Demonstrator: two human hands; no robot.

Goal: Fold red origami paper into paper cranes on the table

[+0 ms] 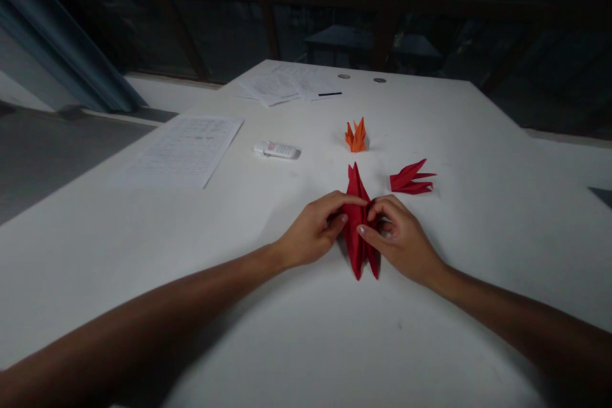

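Observation:
A red folded paper piece (354, 245), long and pointed at both ends, lies on the white table between my hands. From the left, my left hand (319, 226) grips it, index finger stretched across its upper face and thumb against its side. On the other side my right hand (394, 233) pinches its right flap between thumb and curled fingers. Two narrow points stick out at the near end. Just beyond my right hand is a smaller red origami piece (411, 178) with several spread points. Farther back stands an orange origami piece (356, 136).
A white marker-like object (276, 150) lies left of the orange piece. One printed sheet (184, 150) is at the left edge, more papers (291, 84) at the back with a dark pen-like strip (329, 94). Two round discs (379, 80) sit near the far edge.

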